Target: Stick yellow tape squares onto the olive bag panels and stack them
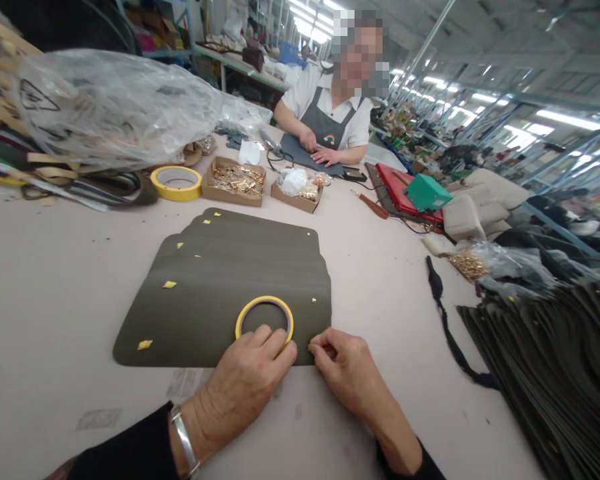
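A fanned stack of dark olive leather panels (230, 280) lies on the pale table (55, 280), dotted with small yellow tape bits. A thin yellow tape ring (265, 317) rests on the top panel near its front edge. My left hand (245, 387) lies over the ring's near side, fingers curled on it. My right hand (347, 373) pinches a small piece at the panel's front right corner; what it holds is too small to name.
A wide yellow tape roll (176, 183) and two cardboard boxes of gold hardware (234, 181) (297, 193) sit behind. A plastic bag of straps (105, 107) is at the left, stacked dark panels (555, 360) at the right. A co-worker (337, 113) sits across.
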Available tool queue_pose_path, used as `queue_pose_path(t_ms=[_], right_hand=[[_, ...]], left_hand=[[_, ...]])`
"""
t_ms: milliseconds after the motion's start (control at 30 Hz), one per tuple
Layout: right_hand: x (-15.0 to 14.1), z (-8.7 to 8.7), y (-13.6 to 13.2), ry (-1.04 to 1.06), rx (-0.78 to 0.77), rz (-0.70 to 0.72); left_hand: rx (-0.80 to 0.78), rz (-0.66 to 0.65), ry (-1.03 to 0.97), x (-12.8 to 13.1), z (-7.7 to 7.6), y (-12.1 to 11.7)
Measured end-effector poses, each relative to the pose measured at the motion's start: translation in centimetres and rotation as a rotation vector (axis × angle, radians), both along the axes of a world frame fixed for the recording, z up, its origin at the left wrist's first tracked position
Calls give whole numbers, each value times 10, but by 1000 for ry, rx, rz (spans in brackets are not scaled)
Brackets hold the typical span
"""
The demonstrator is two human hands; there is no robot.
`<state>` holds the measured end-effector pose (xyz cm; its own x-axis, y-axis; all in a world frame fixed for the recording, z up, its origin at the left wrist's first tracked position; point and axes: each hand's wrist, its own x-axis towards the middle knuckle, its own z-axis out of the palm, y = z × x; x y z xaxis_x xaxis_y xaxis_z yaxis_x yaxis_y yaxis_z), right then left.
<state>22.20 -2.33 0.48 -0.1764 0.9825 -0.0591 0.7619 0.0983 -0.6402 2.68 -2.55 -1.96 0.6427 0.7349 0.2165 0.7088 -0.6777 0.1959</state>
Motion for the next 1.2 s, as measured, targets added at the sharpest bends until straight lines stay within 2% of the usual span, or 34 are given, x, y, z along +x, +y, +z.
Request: queue_pose_path(t_ms=[200, 300, 367, 467, 533, 600, 700, 800, 1033, 1100, 1200], right_hand=[[2, -3, 2, -20, -34, -54], [12, 0, -1, 18, 51, -67], [17, 2, -5, -9, 207, 19], [18, 5, -13, -148, 416, 264], [14, 3, -16, -269, 489, 378], [9, -1, -16, -387, 523, 423], [4, -5, -11, -492, 494, 451], [0, -3, -3, -545, 398, 434], [-18, 13, 16, -601, 72, 194], [-21, 15, 15, -576, 43, 118], [-22, 17, 5, -495, 47, 91]], left_hand=[[-53, -7, 8, 0, 3, 0], [-37, -4, -13, -1, 3, -1], [-27, -5, -27, -2, 3, -2], [-23, -8, -37, -2, 2, -2], [-24, -3, -41, -2, 1, -2], [-30, 1, -42, -2, 1, -2], [-50, -1, -40, -2, 2, -2], [-66, -8, -39, -2, 4, -2], [-64, 10, -62, -2, 2, -1], [-22, 6, -143, -5, 2, 1], [40, -53, -410, -10, 7, 3]])
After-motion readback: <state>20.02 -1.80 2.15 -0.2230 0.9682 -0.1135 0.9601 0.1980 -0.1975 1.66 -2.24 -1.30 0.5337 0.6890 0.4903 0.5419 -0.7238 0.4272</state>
